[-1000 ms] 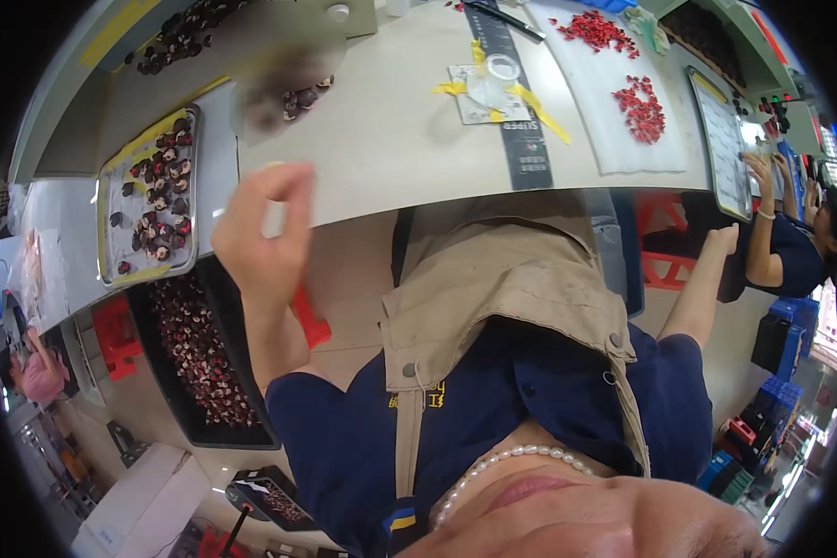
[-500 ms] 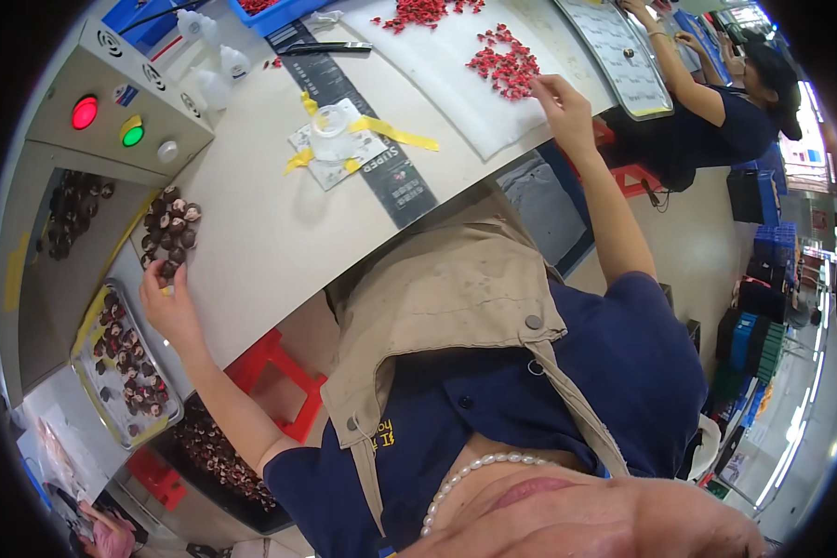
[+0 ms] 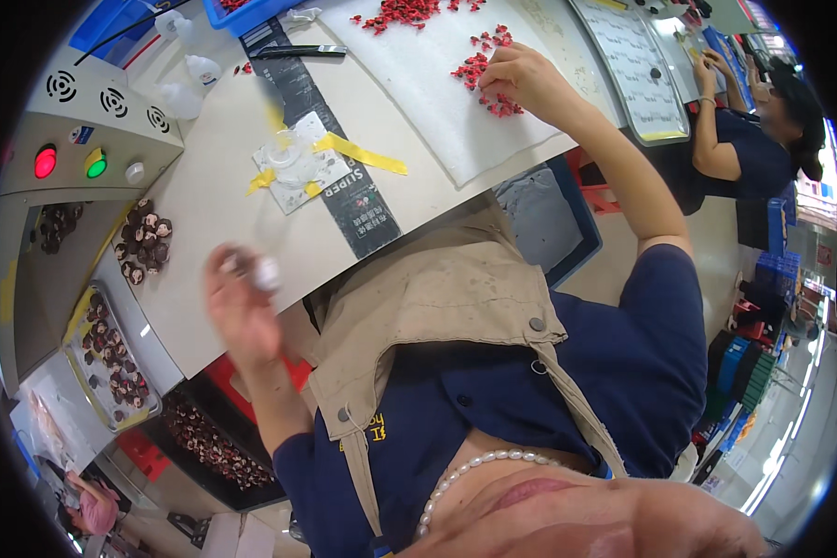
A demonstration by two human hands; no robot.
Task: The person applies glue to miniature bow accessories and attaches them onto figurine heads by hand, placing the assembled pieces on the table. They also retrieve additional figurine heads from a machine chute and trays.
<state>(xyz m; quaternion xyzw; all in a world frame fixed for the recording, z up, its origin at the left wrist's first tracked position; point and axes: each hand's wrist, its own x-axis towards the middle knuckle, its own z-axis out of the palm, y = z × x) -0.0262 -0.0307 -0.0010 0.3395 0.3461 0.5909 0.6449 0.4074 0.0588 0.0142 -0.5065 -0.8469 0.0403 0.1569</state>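
My left hand (image 3: pixel 244 312), blurred by motion, is above the near edge of the pale table (image 3: pixel 205 191). Its fingers are closed round a small dark-brown and whitish round piece (image 3: pixel 239 263), too smeared for detail. Similar brown-and-pale pieces (image 3: pixel 144 240), like little figurine heads, lie heaped at the table's left end. My right hand (image 3: pixel 527 86) bends over a small pile of red pieces (image 3: pixel 504 108) on a white foam sheet (image 3: pixel 428 107). Thumb and fingertips pinch at a red piece there, partly hidden by the fingers.
A clear round cup (image 3: pixel 296 166) sits on a pad with yellow tape (image 3: pixel 367 154). Black tweezers (image 3: pixel 299 51) and white squeeze bottles (image 3: pixel 202 70) lie beyond. A machine with lit buttons (image 3: pixel 96 163) stands left, above a tray of brown pieces (image 3: pixel 112 358). A co-worker (image 3: pixel 749 135) sits right.
My left hand has come away from the brown heap, moving right with a piece in it. My right hand has moved left over the red pile, and the whole view has shifted slightly.
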